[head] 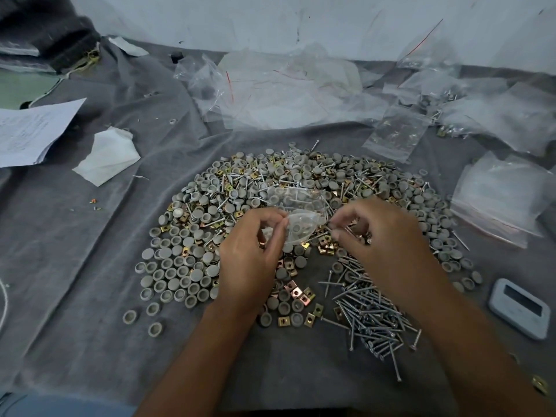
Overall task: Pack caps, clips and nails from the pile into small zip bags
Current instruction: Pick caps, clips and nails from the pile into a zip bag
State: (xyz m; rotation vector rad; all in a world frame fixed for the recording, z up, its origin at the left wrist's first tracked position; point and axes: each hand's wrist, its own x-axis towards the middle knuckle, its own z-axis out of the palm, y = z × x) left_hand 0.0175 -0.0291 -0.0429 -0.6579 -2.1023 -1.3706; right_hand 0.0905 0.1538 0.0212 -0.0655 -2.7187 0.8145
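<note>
Hands meet over the middle of the pile, which lies on a grey cloth spread across the tabletop. The left hand pinches the near-left edge of a small clear bag between thumb and curled fingers. The right hand has its fingers curled at the bag's right edge, and thin nail shafts seem to show at its fingertips, but whether it pinches the bag, nails or both I cannot tell.

The bag hangs just above the pile, its long axis running left to right between the two hands, with at least one cap already visible inside. Its mouth appears to face the right hand, so I judge the right hand is the feeding one and the left the holder.

Loose nails lie in their own heap toward the near edge, just under the right forearm and nearest that hand. Caps crowd the pile's left side, beside the left hand. Brass clips sit between the wrists. Empty bags lie along the far edge; filled ones lie toward the right edge.
</note>
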